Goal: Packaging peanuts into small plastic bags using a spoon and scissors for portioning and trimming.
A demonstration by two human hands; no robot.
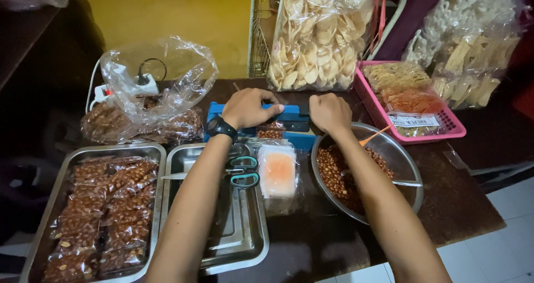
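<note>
Dark wood tabletop point(311, 244) against a yellow wall carries everything, and going from the left: a steel tray point(39, 227) packed with sealed peanut packets point(105, 210), then a second steel tray point(245, 244) with green-handled scissors point(243, 170) lying across its top end. Behind these sits the blue heat sealer point(289, 116), its long axis running left to right across the table, bar down. The left hand point(250, 108) rests on the bar's left part with fingers curled together over it; the right hand point(329, 112) is closed in a loose fist on the right end. A small clear packet point(277, 172) hangs out toward the person, its mouth under the bar; it looks light, soft and slippery, best taken by its edges near the seal. Right of it stands a metal bowl point(406, 172) of peanuts, then a pink basket point(445, 128) of bagged snacks, with large cracker bags point(320, 35) behind.
</note>
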